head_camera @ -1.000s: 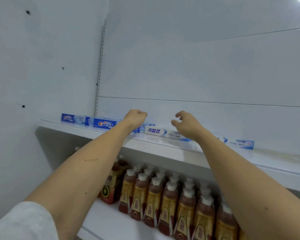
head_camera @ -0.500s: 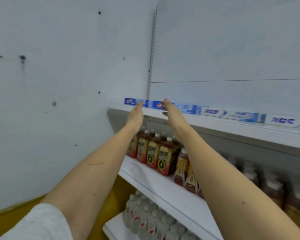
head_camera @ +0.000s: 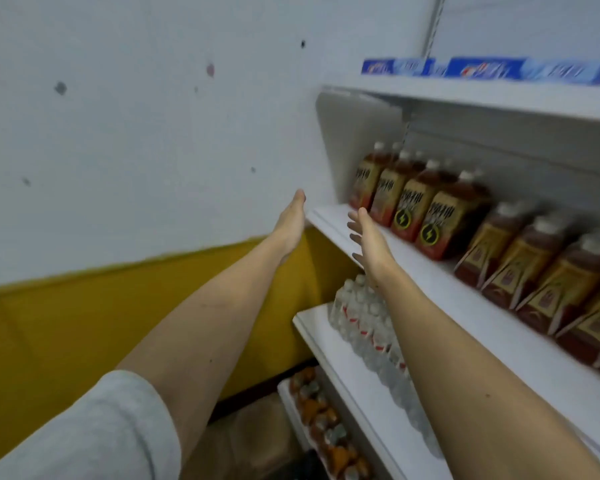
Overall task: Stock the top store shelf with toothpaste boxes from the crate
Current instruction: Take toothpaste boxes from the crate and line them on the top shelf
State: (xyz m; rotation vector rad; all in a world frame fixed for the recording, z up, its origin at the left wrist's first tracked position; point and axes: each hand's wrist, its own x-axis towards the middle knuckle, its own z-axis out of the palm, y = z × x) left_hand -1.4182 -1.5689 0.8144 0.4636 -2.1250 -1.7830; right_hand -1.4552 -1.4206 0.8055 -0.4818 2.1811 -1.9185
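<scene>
1. While both arms reach out in front, the left hand (head_camera: 291, 221) and the right hand (head_camera: 369, 239) are flat with straight fingers, and they hold nothing.
2. Both hands are in the air near the left end of the second shelf (head_camera: 329, 221). I cannot tell if they touch it.
3. Two blue toothpaste boxes (head_camera: 485, 69) lie flat in a row on the top shelf (head_camera: 465, 98), high above the hands and well apart from them. They look blurry.
4. On the second shelf stand rows of brown drink bottles (head_camera: 426, 209) with white caps. Some have a yellow lightning sign on the label.
5. On the shelf below (head_camera: 312, 327) is a tight bunch of clear water bottles (head_camera: 364, 317) with red bands.
6. On the lowest shelf, things in orange and grey (head_camera: 323, 414) sit in a line. They are too blurry to name.
7. A grey sleeve (head_camera: 84, 434) covers the upper left arm.
8. Half a second ago the hands were up at the edge of the top shelf, right by the boxes. Now they are lower, by the second shelf, and the view has swung left and down, so more yellow wall (head_camera: 84, 323) shows.
</scene>
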